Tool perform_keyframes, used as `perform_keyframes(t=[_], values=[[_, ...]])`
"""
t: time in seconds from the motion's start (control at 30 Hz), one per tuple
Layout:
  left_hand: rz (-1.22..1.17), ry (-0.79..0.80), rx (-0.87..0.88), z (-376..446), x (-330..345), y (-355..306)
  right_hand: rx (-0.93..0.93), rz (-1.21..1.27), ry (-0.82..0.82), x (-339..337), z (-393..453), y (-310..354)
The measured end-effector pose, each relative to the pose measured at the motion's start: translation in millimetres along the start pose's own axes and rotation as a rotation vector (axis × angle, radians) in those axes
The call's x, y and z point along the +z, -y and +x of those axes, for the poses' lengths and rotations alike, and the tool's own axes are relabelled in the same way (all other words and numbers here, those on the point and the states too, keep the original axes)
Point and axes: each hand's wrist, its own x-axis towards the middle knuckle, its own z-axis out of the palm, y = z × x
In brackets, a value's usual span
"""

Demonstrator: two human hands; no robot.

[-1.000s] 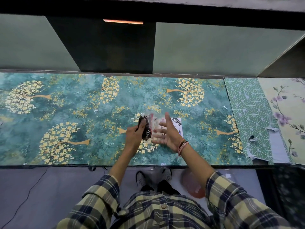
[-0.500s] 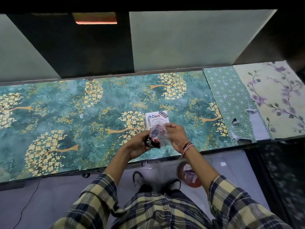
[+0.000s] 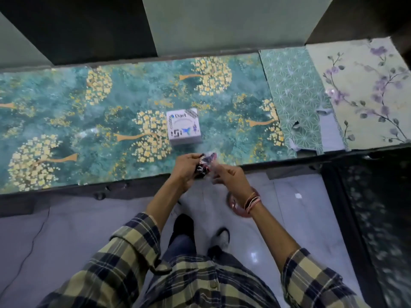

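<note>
My left hand (image 3: 185, 166) grips a small black and red object (image 3: 201, 170) at the table's front edge. Crinkled clear plastic wrap (image 3: 210, 157) sticks up from that object. My right hand (image 3: 229, 176) pinches the wrap just to the right of it, fingers curled. A white box (image 3: 183, 126) printed with "Dart" lies flat on the table a little beyond both hands, touched by neither.
The table (image 3: 89, 121) is covered in a teal sheet with gold trees. Right of it lie a green geometric sheet (image 3: 293, 92) with torn edges and a cream floral sheet (image 3: 367, 90). A round pink bin (image 3: 233, 202) stands on the grey floor under my right wrist.
Both hands have pulled back from over the white box to the front edge of the table, carrying the wrapped object. The view has tilted down toward the floor.
</note>
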Motion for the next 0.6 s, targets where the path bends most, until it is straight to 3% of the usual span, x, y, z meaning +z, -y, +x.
perform_keyframes(t=[0.13, 0.33, 0.47, 0.6], values=[[0.033, 0.055, -0.052, -11.5, 32.5, 54.6, -0.053, -0.200, -0.081, -42.7, -29.4, -30.1], [0.195, 0.100, -0.145, -11.5, 67.0, 109.7, -0.030, -0.302, -0.193, -87.9, -51.4, -82.5], [0.239, 0.182, -0.278, 6.9, 76.8, 136.9, 0.016, -0.253, -0.312, -106.7, -47.4, -129.5], [0.149, 0.112, -0.334, 39.3, 72.8, 170.6, 0.213, -0.086, -0.514, -125.9, -26.6, -190.4]])
